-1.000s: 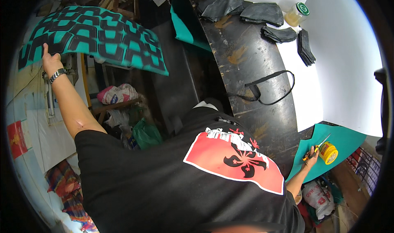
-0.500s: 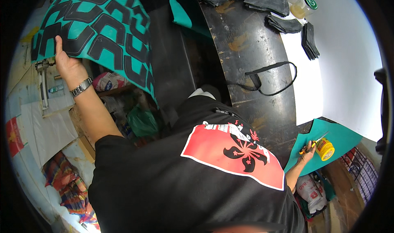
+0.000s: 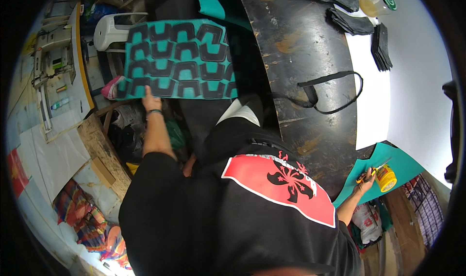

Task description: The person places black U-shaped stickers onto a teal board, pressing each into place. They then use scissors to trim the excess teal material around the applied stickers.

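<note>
My left hand (image 3: pixel 152 102) grips the near edge of a green sheet (image 3: pixel 170 51) covered with rows of black, arch-shaped pieces, the thumb on top and the other fingers hidden underneath. The sheet lies nearly flat to the left of the dark table (image 3: pixel 303 43). Far to the right, my right hand (image 3: pixel 367 182) is closed around the handles of scissors (image 3: pixel 363 177), blades pointing away to the right. Beneath that hand spreads a plain green sheet (image 3: pixel 403 157), with a yellow jar (image 3: pixel 386 179) on it beside the scissors.
A black strap loop (image 3: pixel 360 92) rests on the table. Stacks of black pieces (image 3: pixel 350 22) and a green-lidded glass jar (image 3: pixel 378 4) are at its far right, by a white board (image 3: pixel 417 81). To the left are a white plastic stool (image 3: pixel 108 33) and a sewing machine (image 3: pixel 52 45).
My left hand has moved right with the patterned green sheet, which is now flatter and turned more squarely toward me. My right hand keeps hold of the scissors in about the same place.
</note>
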The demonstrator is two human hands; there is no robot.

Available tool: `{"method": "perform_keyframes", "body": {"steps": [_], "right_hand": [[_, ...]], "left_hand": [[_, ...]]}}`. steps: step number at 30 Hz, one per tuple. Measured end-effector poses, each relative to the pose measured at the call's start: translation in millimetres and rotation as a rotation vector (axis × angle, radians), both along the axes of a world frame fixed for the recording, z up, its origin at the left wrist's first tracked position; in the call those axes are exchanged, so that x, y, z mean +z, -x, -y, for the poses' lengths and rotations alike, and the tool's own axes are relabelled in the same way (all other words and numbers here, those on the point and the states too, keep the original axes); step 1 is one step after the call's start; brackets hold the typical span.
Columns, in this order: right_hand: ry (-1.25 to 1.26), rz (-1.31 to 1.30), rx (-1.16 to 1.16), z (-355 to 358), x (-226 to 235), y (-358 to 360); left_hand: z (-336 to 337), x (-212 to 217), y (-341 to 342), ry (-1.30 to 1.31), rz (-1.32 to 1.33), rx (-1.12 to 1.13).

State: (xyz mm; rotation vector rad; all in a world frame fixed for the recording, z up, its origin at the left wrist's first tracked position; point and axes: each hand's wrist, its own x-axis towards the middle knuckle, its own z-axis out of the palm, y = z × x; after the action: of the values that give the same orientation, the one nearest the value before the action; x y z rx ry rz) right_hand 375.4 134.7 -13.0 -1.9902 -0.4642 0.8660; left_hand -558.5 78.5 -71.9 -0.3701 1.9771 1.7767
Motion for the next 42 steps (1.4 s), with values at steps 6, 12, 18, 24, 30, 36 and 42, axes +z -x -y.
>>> {"method": "perform_keyframes", "body": {"steps": [6, 12, 18, 24, 30, 36, 42], "right_hand": [[0.08, 0.086, 0.037, -1, 3, -3], [0.039, 0.123, 0.036, 1, 3, 2], [0.085, 0.203, 0.05, 3, 4, 6], [0.074, 0.231, 0.032, 3, 5, 14], [0.059, 0.249, -0.025, 1, 3, 30], [-0.055, 0.281, -0.019, 1, -11, 35], [-0.064, 0.363, -0.029, 3, -13, 44]], "left_hand": [[-9, -101, -86, 0.796, 0.26, 0.098], [-84, -103, -197, 1.017, -1.043, -1.378], [-116, -117, -214, 1.252, -0.935, -1.68], [-140, -104, -204, 1.363, -0.777, -1.749], [-213, 29, -231, 0.122, -0.744, -1.3], [-230, 104, -367, -0.17, -1.274, -2.119], [-290, 104, -398, -0.545, -1.347, -2.209]]}}
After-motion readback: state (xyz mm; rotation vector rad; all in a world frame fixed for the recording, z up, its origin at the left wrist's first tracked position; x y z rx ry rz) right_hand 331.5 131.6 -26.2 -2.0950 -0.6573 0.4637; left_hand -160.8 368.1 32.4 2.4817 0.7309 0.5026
